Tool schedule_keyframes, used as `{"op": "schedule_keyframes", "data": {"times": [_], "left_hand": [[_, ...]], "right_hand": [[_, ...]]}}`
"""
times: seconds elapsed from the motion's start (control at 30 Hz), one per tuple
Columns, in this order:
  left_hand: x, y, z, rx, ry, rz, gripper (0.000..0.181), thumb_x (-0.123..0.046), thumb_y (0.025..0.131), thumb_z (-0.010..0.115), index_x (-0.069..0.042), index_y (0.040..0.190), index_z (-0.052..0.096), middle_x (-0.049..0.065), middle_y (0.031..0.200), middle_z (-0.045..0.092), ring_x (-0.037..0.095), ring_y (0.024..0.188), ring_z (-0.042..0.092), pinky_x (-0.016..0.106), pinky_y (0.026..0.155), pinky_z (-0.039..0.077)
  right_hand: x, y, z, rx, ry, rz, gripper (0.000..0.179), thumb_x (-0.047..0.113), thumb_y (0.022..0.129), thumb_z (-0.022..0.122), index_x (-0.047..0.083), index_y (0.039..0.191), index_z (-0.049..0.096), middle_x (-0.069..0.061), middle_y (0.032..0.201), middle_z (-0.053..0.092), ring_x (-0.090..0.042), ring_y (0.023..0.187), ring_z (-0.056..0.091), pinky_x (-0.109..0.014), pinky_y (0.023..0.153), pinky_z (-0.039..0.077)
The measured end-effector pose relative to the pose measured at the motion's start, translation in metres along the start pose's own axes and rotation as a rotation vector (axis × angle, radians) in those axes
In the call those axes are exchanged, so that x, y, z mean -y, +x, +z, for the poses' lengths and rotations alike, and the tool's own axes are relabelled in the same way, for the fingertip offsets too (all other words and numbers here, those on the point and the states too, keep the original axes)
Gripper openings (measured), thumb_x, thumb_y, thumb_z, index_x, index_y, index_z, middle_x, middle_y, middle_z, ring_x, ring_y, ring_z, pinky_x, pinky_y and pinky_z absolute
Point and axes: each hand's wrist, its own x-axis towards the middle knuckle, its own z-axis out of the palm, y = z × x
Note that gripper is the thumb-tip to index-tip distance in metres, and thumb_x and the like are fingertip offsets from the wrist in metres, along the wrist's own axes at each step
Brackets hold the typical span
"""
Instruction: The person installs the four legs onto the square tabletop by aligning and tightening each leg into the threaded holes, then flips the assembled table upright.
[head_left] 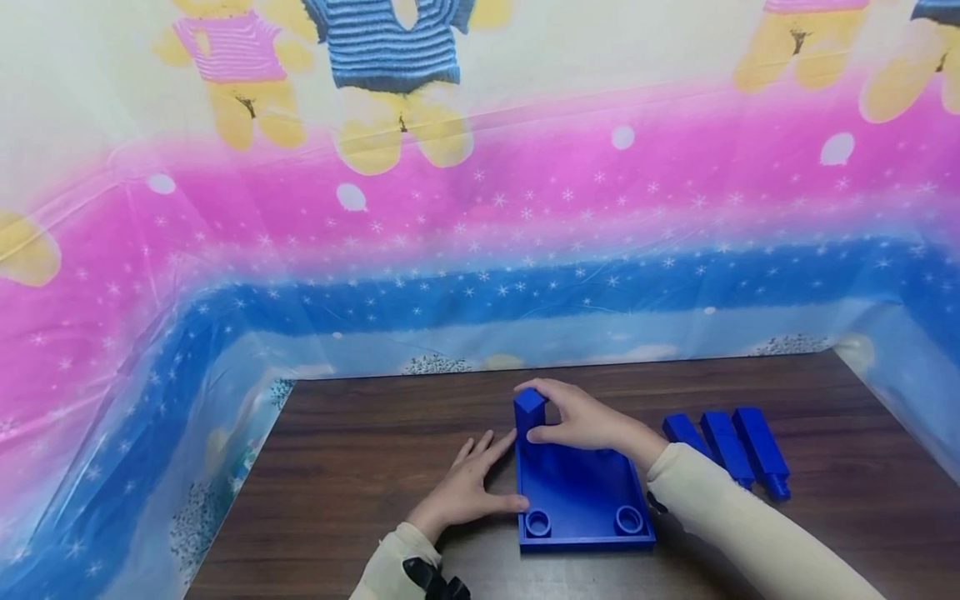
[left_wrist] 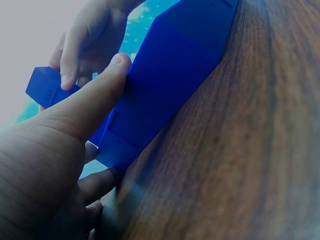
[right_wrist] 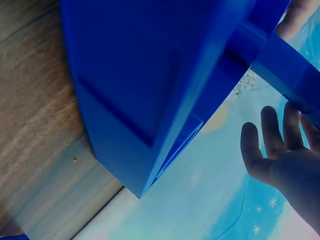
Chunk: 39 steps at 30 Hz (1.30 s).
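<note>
Right grip (head_left: pixel 576 419) pinches an upright blue post (head_left: pixel 529 407) between thumb and fingers at the far-left corner of a shallow blue base (head_left: pixel 577 496). Left grip (head_left: pixel 471 492), fingers extended, touches the base's left edge. Three similar posts (head_left: pixel 725 448) lie right of the base on the brown desk (head_left: pixel 360 458).

Blue post (head_left: pixel 528 414) upright on blue tray (head_left: pixel 579 492)
</note>
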Motion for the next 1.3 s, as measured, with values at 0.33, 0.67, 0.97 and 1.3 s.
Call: {"op": "schedule_keyframes", "data": {"times": [0.33,0.67,0.97,1.3], "left_hand": [[0.001,0.001,0.0,-0.005,0.008,-0.003,0.1,-0.052,0.088,0.084,-0.025,0.168,0.031,0.01,0.17,0.035,0.039,0.161,0.014,0.065,0.127,0.006],[0.001,0.001,-0.001,-0.003,0.013,-0.003,0.101,-0.055,0.088,0.082,-0.026,0.169,0.031,0.011,0.17,0.034,0.039,0.161,0.014,0.066,0.126,0.007],[0.002,0.0,-0.001,0.001,0.016,-0.013,0.101,-0.06,0.087,0.081,-0.03,0.169,0.03,0.01,0.17,0.033,0.039,0.161,0.012,0.068,0.126,0.008],[0.002,0.0,0.0,0.001,0.015,-0.018,0.101,-0.06,0.087,0.081,-0.03,0.169,0.03,0.011,0.171,0.032,0.041,0.161,0.012,0.07,0.124,0.011]], "right_hand": [[-0.001,0.0,0.001,-0.016,-0.041,0.016,0.062,0.024,0.101,0.075,0.011,0.154,0.049,-0.013,0.144,0.06,-0.028,0.112,0.062,-0.044,0.082,0.054],[-0.002,0.002,0.002,-0.014,0.003,0.015,0.062,0.022,0.1,0.076,0.006,0.153,0.048,-0.011,0.132,0.066,-0.03,0.118,0.066,-0.053,0.097,0.058],[-0.001,0.004,0.003,-0.012,-0.031,0.04,0.066,0.027,0.098,0.078,0.005,0.153,0.049,-0.003,0.121,0.07,-0.016,0.104,0.068,-0.036,0.089,0.058],[-0.001,0.004,-0.007,0.062,-0.036,0.033,0.081,0.03,0.094,0.082,0.008,0.16,0.041,-0.015,0.143,0.06,-0.029,0.096,0.069,-0.044,0.083,0.058]]}}
